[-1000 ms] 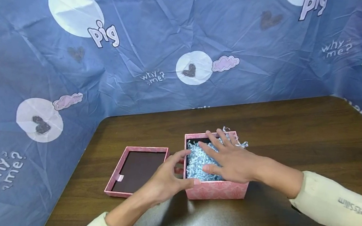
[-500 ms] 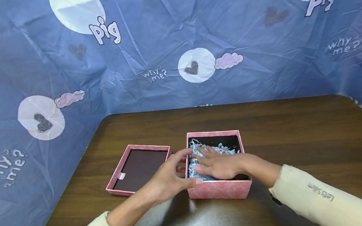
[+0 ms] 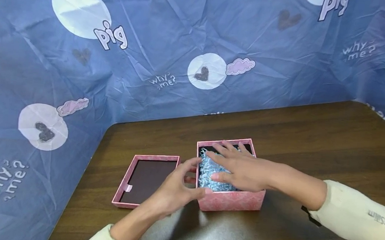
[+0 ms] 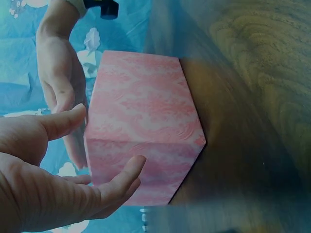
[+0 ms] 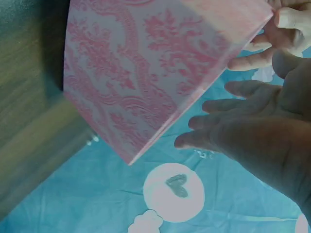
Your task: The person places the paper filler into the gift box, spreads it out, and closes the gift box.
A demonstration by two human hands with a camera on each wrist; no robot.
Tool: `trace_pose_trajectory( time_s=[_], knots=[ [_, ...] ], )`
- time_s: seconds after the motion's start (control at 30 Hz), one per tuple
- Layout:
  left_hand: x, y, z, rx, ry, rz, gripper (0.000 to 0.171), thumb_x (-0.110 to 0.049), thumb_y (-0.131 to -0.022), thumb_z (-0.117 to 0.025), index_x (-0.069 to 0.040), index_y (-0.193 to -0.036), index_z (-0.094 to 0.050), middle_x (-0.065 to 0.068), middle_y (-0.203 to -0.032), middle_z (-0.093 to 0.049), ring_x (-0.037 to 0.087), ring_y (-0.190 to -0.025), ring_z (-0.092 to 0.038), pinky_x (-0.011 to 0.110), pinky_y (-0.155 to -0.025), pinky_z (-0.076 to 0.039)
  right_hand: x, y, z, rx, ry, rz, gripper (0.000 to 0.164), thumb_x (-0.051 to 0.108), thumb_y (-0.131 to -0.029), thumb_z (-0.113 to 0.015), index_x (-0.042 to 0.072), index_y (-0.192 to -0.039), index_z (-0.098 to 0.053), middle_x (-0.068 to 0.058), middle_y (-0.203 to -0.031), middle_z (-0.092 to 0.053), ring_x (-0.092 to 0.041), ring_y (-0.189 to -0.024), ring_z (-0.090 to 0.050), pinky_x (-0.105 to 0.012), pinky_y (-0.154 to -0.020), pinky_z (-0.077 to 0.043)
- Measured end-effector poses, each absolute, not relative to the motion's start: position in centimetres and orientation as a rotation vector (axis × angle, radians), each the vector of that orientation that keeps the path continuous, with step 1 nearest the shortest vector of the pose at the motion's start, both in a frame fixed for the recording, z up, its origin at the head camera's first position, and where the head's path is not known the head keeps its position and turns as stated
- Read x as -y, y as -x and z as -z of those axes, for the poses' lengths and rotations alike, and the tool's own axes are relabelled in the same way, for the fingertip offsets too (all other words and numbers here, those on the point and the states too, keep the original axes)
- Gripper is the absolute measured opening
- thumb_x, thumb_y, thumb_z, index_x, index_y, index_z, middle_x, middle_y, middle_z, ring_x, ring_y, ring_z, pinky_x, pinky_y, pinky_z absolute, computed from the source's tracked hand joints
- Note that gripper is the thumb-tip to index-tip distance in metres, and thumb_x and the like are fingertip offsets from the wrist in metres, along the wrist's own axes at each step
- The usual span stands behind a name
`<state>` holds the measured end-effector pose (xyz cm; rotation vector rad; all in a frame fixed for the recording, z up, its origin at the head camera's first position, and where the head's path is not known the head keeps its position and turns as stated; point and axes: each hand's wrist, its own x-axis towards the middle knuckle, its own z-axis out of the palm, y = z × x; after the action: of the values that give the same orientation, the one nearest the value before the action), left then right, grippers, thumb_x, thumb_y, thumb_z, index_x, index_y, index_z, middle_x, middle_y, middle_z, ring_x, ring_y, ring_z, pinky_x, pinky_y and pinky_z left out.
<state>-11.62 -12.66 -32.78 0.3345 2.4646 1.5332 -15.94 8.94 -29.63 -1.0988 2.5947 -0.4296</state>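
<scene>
In the head view, a pink patterned box (image 3: pixel 230 202) with a black inside stands on the table, filled with light blue paper shreds (image 3: pixel 213 174). My left hand (image 3: pixel 175 186) holds the box at its front left corner, thumb at the front rim and fingers along the left side. Above the shreds my right hand (image 3: pixel 243 169) is spread palm down, fingers straight and reaching toward the back rim. It hides the right part of the filling. From the right wrist view, the right hand (image 5: pixel 257 114) lies over the box opening; I cannot tell whether it touches the shreds.
Left of the box, the pink box lid (image 3: pixel 123 180) lies with its dark inside up and a small pale tab on its left edge. A blue printed cloth (image 3: pixel 152 30) hangs behind and beside the wooden table (image 3: pixel 312 144).
My right hand pressed down into the shreds half a second ago, then rose back over them. Strands that stuck out past the back right rim no longer show there. My left hand kept its place.
</scene>
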Motion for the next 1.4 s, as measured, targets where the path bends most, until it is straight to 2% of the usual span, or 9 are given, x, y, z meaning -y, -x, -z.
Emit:
trace_pose_trajectory(
  time_s=[0.17, 0.33, 0.57, 0.8, 1.03, 1.13, 1.27, 1.4],
  knots=[
    [13.5, 11.4, 32.3, -2.528, -0.273, -1.506, 0.072, -0.020, -0.080, -0.079, -0.012, -0.142, -0.043, 0.018, -0.129, -0.051, 0.033, -0.110, -0.057, 0.041, -0.082, -0.053, -8.8, 15.3, 29.4, -2.684, 1.068, 0.489, 0.070, 0.051, -0.099, -0.041, 0.013, -0.154, -0.020, -0.012, -0.160, -0.010, -0.034, -0.146, -0.001, -0.061, -0.112, 0.003],
    [14.9, 11.2, 32.0, -2.576, -0.187, -1.498, 0.068, -0.023, -0.083, -0.077, -0.013, -0.142, -0.044, 0.017, -0.132, -0.052, 0.035, -0.113, -0.057, 0.050, -0.092, -0.047, -7.9, 14.6, 29.5, -2.746, 1.040, 0.548, 0.070, 0.048, -0.099, -0.045, 0.010, -0.153, -0.021, -0.014, -0.159, -0.013, -0.033, -0.146, -0.003, -0.059, -0.113, -0.001],
    [16.7, 11.2, 32.0, -2.622, -0.076, -1.481, 0.061, -0.027, -0.087, -0.071, -0.015, -0.142, -0.046, 0.018, -0.132, -0.052, 0.034, -0.115, -0.055, 0.046, -0.089, -0.050, -5.9, 14.0, 29.8, -2.781, 1.070, 0.682, 0.070, 0.047, -0.100, -0.043, 0.005, -0.152, -0.023, -0.011, -0.158, -0.019, -0.028, -0.145, -0.015, -0.052, -0.115, -0.009],
    [18.1, 11.1, 31.8, -2.698, 0.003, -1.421, 0.060, -0.036, -0.092, -0.064, -0.012, -0.143, -0.044, 0.017, -0.134, -0.052, 0.035, -0.122, -0.050, 0.052, -0.097, -0.043, -3.6, 13.4, 30.0, -2.774, 1.048, 0.840, 0.066, 0.042, -0.099, -0.050, 0.007, -0.151, -0.028, -0.009, -0.155, -0.030, -0.030, -0.143, -0.023, -0.046, -0.115, -0.020],
    [19.5, 11.3, 31.5, -2.756, 0.123, -1.367, 0.062, -0.046, -0.094, -0.057, -0.012, -0.143, -0.042, 0.017, -0.136, -0.051, 0.034, -0.125, -0.048, 0.051, -0.101, -0.039, -1.7, 12.3, 30.6, -2.713, 1.179, 0.958, 0.061, 0.037, -0.099, -0.053, 0.010, -0.149, -0.032, -0.008, -0.149, -0.035, -0.020, -0.138, -0.032, -0.039, -0.112, -0.029],
    [20.4, 11.6, 31.5, -2.808, 0.143, -1.309, 0.063, -0.047, -0.095, -0.053, -0.008, -0.143, -0.041, 0.018, -0.135, -0.051, 0.034, -0.125, -0.048, 0.052, -0.101, -0.038, -0.9, 11.9, 30.9, -2.635, 1.193, 1.042, 0.060, 0.034, -0.098, -0.055, 0.011, -0.149, -0.031, -0.005, -0.149, -0.034, -0.017, -0.138, -0.030, -0.039, -0.113, -0.028],
    [21.8, 12.1, 31.4, -2.859, 0.186, -1.225, 0.065, -0.048, -0.097, -0.050, -0.005, -0.144, -0.039, 0.021, -0.136, -0.048, 0.035, -0.125, -0.046, 0.053, -0.102, -0.037, 0.3, 11.3, 31.2, -2.493, 1.097, 1.129, 0.065, 0.034, -0.097, -0.056, 0.013, -0.151, -0.028, -0.004, -0.154, -0.027, -0.019, -0.144, -0.018, -0.044, -0.114, -0.023],
    [23.3, 12.7, 31.6, -2.886, 0.215, -1.138, 0.068, -0.049, -0.098, -0.047, 0.000, -0.144, -0.036, 0.025, -0.138, -0.044, 0.039, -0.127, -0.042, 0.054, -0.104, -0.034, 1.5, 10.7, 31.6, -2.389, 1.025, 1.188, 0.066, 0.037, -0.096, -0.056, 0.015, -0.151, -0.027, -0.002, -0.152, -0.029, -0.017, -0.143, -0.021, -0.046, -0.113, -0.025]
  ],
)
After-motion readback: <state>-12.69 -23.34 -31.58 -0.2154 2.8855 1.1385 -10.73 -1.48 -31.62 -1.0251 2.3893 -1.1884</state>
